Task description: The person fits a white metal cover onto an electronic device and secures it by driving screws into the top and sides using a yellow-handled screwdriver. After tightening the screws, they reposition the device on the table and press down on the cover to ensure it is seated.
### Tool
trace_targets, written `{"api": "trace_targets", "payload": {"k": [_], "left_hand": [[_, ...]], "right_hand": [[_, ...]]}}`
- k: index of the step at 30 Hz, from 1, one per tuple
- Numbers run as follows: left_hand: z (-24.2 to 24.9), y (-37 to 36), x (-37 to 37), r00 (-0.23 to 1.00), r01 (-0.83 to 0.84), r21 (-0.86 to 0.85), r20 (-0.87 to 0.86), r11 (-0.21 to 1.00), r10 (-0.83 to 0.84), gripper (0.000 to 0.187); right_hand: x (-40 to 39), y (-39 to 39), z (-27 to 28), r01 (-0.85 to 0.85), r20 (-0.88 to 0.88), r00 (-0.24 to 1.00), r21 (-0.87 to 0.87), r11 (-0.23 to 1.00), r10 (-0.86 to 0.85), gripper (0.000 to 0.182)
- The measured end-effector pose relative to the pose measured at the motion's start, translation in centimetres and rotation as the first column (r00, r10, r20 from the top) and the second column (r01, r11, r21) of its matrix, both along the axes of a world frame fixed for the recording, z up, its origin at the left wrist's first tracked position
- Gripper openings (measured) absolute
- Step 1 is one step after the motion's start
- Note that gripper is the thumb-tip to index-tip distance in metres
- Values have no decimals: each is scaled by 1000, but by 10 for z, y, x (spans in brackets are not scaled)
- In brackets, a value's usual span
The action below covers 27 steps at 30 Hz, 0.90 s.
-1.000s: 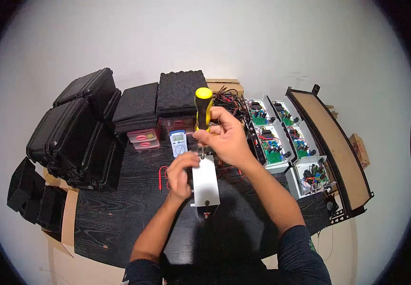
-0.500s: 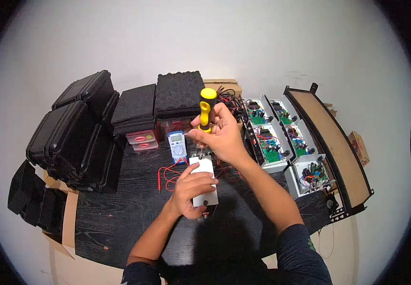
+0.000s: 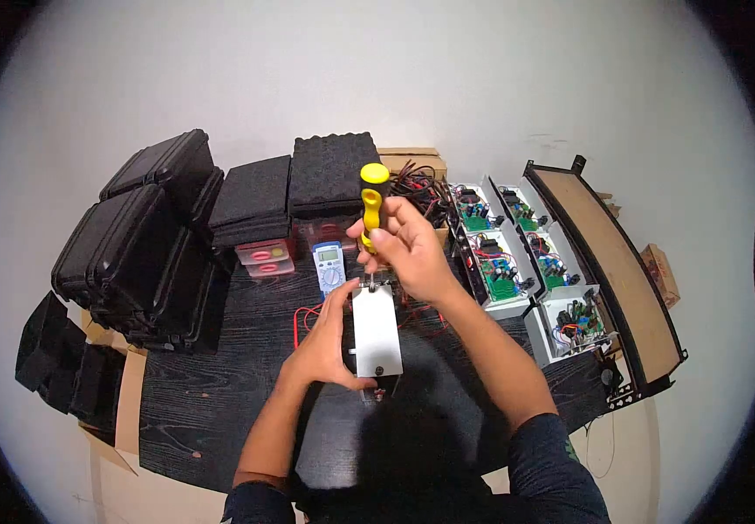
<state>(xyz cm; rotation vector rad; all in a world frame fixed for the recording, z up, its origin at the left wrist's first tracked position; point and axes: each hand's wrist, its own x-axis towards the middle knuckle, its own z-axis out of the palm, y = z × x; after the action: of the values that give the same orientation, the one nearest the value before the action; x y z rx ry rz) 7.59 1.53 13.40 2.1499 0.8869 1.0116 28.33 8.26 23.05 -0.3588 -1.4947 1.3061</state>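
A yellow and black screwdriver (image 3: pixel 372 205) stands upright in my right hand (image 3: pixel 408 249), with fingers and thumb around the lower part of its handle. Its shaft points down at the far end of a white box (image 3: pixel 377 332), close to a dark fitting there. My left hand (image 3: pixel 321 345) grips the box from its left side, fingers at the far end and thumb at the near end. A dark round screw or knob (image 3: pixel 379 370) shows on the box's near end. Just behind the left hand lies a digital multimeter (image 3: pixel 330 269) with red leads (image 3: pixel 297 327).
Black hard cases (image 3: pixel 124 253) are stacked at the left. Black foam blocks (image 3: pixel 334 170) rest on clear drawers (image 3: pixel 266 258) at the back. Several open white housings with green circuit boards (image 3: pixel 500 272) stand at right, beside a long black-framed panel (image 3: pixel 604 262). A cable bundle (image 3: pixel 419 188) lies behind.
My left hand has slid off the box's top to its left side, uncovering its white face. The screwdriver is a little more upright and slightly further left.
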Motion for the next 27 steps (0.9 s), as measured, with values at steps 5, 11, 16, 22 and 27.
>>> {"api": "trace_targets", "payload": {"k": [5,11,16,22,27], "left_hand": [[-2,4,0,998,30,70,56,997,-34,144],[21,-5,1,998,1,342,-67,940,23,114],[21,-12,17,969,112,378,-246,919,-17,79],[18,-18,26,961,125,413,-278,902,-6,68],[18,-16,27,968,158,411,-245,898,-59,62]], "right_hand": [[-8,-4,-1,66,36,997,76,995,-68,35],[-3,0,-1,52,30,998,19,998,-52,40],[-5,-5,1,55,83,995,21,998,-57,32],[-5,-2,2,102,46,994,-5,995,-101,42],[-1,-2,5,70,57,996,-31,997,-68,42]]}}
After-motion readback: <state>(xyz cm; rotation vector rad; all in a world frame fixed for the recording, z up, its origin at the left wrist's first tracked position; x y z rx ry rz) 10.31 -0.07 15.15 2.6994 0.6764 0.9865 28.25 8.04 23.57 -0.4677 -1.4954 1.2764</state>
